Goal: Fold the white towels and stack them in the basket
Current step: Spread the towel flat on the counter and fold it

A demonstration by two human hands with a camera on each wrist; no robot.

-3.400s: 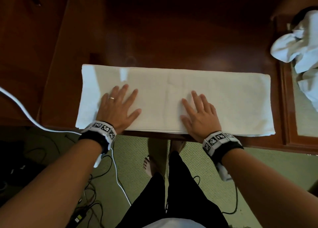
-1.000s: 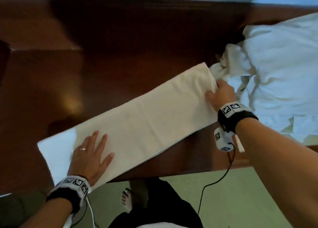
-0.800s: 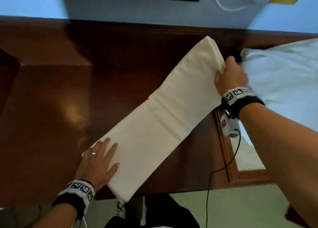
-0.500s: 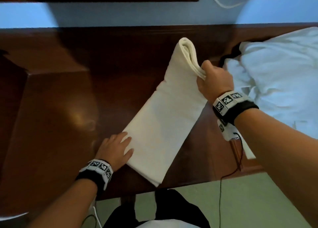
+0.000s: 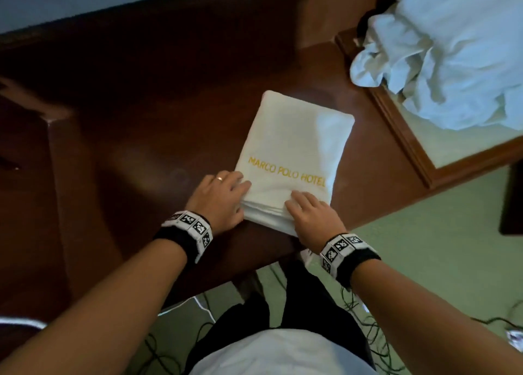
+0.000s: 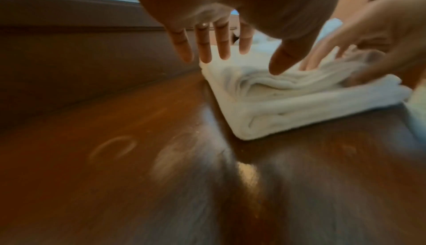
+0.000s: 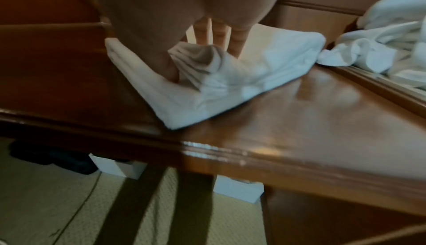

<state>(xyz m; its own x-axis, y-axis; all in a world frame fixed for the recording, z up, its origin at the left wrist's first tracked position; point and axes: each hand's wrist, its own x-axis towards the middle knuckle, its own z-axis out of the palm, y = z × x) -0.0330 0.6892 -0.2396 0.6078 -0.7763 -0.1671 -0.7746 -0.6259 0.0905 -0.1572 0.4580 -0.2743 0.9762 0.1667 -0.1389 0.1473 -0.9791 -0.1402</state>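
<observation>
Lying folded on the counter (image 5: 158, 114), the towel (image 5: 294, 148) has its near layered edge pinched by the right hand (image 5: 311, 219); the left hand (image 5: 218, 199), fingers spread, touches its left edge.

In the upper middle of the frame the left hand (image 6: 230, 12) spreads straight fingers (image 6: 204, 46) over the near edge of the folded white towel (image 6: 299, 103). At the upper right, the right hand (image 6: 373, 35) touches the towel's layered edge. The brown bench (image 6: 138, 157) fills the lower frame.
</observation>
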